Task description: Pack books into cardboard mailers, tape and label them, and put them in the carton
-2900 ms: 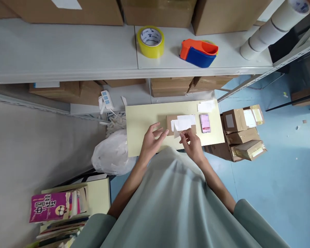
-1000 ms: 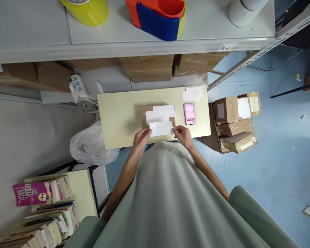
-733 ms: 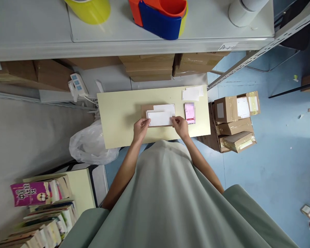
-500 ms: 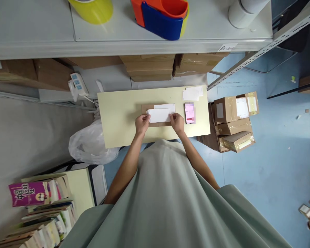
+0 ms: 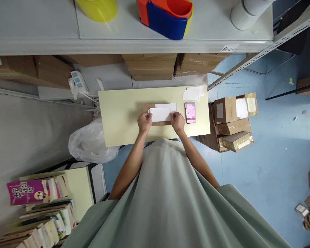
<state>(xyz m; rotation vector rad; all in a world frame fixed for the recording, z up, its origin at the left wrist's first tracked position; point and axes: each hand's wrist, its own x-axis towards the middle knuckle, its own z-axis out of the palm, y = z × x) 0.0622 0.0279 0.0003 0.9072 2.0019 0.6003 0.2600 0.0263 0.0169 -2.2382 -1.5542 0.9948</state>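
A white paper label (image 5: 160, 115) lies over a small brown cardboard box (image 5: 147, 107) on the pale yellow table (image 5: 119, 113). My left hand (image 5: 145, 122) pinches the label's left end, and my right hand (image 5: 177, 122) pinches its right end. Behind it, another white label (image 5: 167, 105) rests on the box and is partly covered. Right of my right hand lies a phone (image 5: 190, 113) with a pink screen. More white labels (image 5: 191, 94) lie near the table's far right corner.
Above the table's far side runs a grey shelf (image 5: 113, 46) bearing a tape dispenser (image 5: 167, 19), yellow tape (image 5: 99, 8) and white rolls (image 5: 244, 15). A plastic bag (image 5: 91, 143) hangs at left, near stacked books (image 5: 49, 220). Cardboard boxes (image 5: 234, 120) stand right of the table.
The label was first being lifted at a corner by my right hand. Both hands then held it flat near the table's front edge and moved it away from me, over the box.
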